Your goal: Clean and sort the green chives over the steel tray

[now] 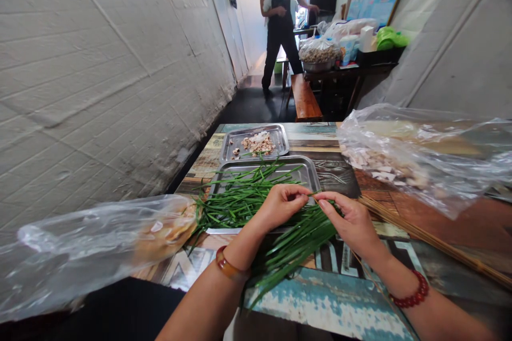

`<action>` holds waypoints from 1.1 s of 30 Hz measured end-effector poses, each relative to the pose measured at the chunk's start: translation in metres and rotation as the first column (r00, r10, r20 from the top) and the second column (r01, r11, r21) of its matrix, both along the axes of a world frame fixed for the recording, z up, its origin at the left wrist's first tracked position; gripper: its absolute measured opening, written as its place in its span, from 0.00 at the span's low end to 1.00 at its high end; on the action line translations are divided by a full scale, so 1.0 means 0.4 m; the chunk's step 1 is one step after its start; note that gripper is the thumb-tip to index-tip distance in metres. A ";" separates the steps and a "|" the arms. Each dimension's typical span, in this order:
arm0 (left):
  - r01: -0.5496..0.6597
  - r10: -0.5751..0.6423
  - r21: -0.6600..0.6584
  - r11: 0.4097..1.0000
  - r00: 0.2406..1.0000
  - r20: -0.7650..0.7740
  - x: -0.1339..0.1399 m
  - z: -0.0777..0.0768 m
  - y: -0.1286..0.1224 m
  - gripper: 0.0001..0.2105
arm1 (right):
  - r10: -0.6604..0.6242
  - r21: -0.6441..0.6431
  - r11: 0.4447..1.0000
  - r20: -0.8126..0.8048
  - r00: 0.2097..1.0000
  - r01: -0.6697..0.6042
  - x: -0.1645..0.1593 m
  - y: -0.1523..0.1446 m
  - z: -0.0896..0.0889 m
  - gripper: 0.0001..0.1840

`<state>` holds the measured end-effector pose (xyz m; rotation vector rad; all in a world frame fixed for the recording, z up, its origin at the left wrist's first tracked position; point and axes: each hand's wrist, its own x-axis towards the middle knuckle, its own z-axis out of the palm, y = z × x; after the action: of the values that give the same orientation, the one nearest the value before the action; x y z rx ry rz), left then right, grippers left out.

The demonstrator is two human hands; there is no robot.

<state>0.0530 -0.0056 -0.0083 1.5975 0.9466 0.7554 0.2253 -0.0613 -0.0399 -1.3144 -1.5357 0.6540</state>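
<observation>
My left hand [282,205] is closed in a pinch over the near edge of a metal tray [310,168]; a thin green chive seems to be between its fingertips. Close beside it, my right hand [350,221] pinches a thin bamboo skewer [372,276] that slants down towards the table's front edge. The two sets of fingertips almost meet, so the skewer's tip is hard to make out. Below them lies a bunch of long chives [294,248]. Cut green chives [240,194] are heaped in the tray to the left.
Behind stands a smaller tray [284,141] with chopped pale pieces [260,143]. Plastic bags of food lie at the left [100,234] and right [424,144]. Bamboo skewers [436,240] rest at the right. Further off are a wooden bench [304,98], a loaded table and a standing person [279,16].
</observation>
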 end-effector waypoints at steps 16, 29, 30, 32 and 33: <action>0.020 0.076 0.441 0.897 0.977 -0.198 0.008 -0.010 -0.012 0.10 | -0.047 -0.111 0.993 -0.087 0.995 0.037 -0.002 -0.001 -0.007 0.19; 0.019 0.089 0.394 0.919 0.963 -0.254 0.005 -0.002 -0.013 0.11 | -0.006 -0.096 0.995 -0.086 0.996 -0.003 0.002 0.003 -0.016 0.14; 0.015 0.092 0.397 0.918 0.964 -0.249 0.004 -0.003 -0.012 0.10 | -0.007 -0.098 0.995 -0.084 0.996 -0.001 0.001 0.003 -0.016 0.14; 0.011 0.095 0.412 0.911 0.967 -0.236 0.004 -0.007 -0.010 0.09 | -0.004 -0.100 0.995 -0.088 0.996 -0.005 0.000 0.002 -0.015 0.15; 0.013 0.093 0.421 0.907 0.969 -0.230 0.003 -0.008 -0.009 0.08 | -0.001 -0.099 0.995 -0.091 0.996 -0.008 0.000 0.002 -0.015 0.15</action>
<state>0.0544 -0.0093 -0.0117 2.0934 1.0444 0.8443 0.2253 -0.0603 -0.0459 -1.3376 -1.4482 0.7904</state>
